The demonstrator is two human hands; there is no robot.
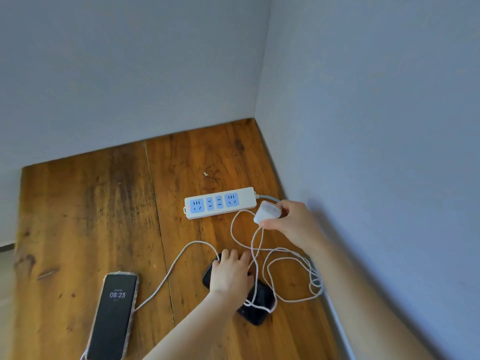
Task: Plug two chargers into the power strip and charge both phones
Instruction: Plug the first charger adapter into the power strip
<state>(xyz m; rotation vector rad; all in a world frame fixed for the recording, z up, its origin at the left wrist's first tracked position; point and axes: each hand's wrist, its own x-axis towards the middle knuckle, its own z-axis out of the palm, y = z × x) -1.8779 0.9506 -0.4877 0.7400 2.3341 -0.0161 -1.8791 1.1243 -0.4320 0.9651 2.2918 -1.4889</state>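
A white power strip [220, 202] with blue sockets lies on the wooden table [91, 216] near the corner; its sockets hold nothing. My right hand [291, 222] grips a white charger [267, 213] just right of the strip, its white cable [285, 276] looping over the table. My left hand [231, 274] rests flat on a dark phone [255, 302], covering its upper half. A second phone [113, 315] with a lit screen reading 08:23 lies at the lower left, with a white cable [166, 276] running from its side toward my left hand.
Grey walls [363, 126] meet at the corner behind and to the right of the strip. The table's left edge [19, 216] lies far left. The strip's grey cord [268, 197] leaves toward the right wall.
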